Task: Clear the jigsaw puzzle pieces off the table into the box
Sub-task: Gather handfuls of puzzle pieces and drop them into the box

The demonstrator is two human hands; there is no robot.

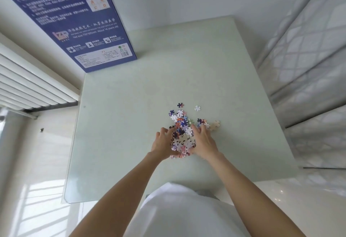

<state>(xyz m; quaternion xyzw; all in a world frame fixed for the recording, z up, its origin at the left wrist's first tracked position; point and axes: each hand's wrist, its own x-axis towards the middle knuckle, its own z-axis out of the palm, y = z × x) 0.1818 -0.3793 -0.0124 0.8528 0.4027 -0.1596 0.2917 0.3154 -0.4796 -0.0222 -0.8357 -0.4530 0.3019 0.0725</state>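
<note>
While both hands flank the heap, the head view shows the puzzle pieces [182, 135] gathered just near of the table's middle. Left hand [162, 144] presses in from the left side of the heap, fingers curved against it. Right hand [203, 140] mirrors it on the right side, fingers spread and lightly bent against the pieces. Hands apart, heap between them; pieces are cupped between the palms, neither hand clamped on a single piece.

Strays: one dark piece [180, 105] just far of the heap, one white piece [197, 108] to its right, a beige piece [215, 125] near the right fingertips. Blue box [74, 23] stands at the far-left corner of the table [131, 96], well apart from the heap, printed face toward the camera; cannot tell from here where its opening lies.

Judgement, step in hand: scooping the heap. To do it well, keep the little-finger edges flat on the surface, close the palms under the heap before lifting, and take a modest load; a second pass for the strays looks necessary.

Materials: pieces are thin, flat, knob-and-socket shapes, mixed blue, white, pink, probably card, light and prone to slide. Tabletop pale, smooth, glassy with rounded corners; low friction likely. Box is rigid printed card. White ribbed radiator [28, 79] at left.
</note>
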